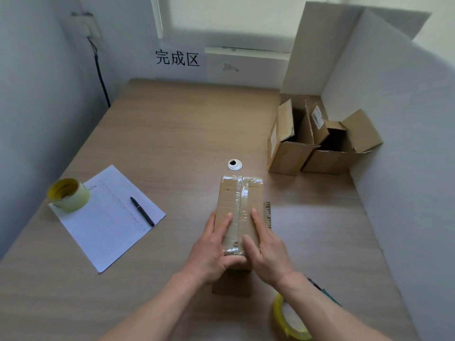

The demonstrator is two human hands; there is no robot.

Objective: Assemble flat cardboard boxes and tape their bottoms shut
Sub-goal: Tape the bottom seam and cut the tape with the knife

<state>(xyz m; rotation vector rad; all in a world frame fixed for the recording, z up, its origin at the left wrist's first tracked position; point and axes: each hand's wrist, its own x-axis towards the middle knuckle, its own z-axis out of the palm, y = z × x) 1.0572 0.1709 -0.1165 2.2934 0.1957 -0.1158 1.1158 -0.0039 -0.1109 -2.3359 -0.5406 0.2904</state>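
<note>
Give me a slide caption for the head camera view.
Both hands press clear tape flat along the cardboard box bottom seam.

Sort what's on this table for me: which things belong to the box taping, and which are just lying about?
In the job:
taped box, pressed by left hand and right hand
two open boxes
near tape roll
far tape roll

Lying about:
sheet of paper
pen
</note>
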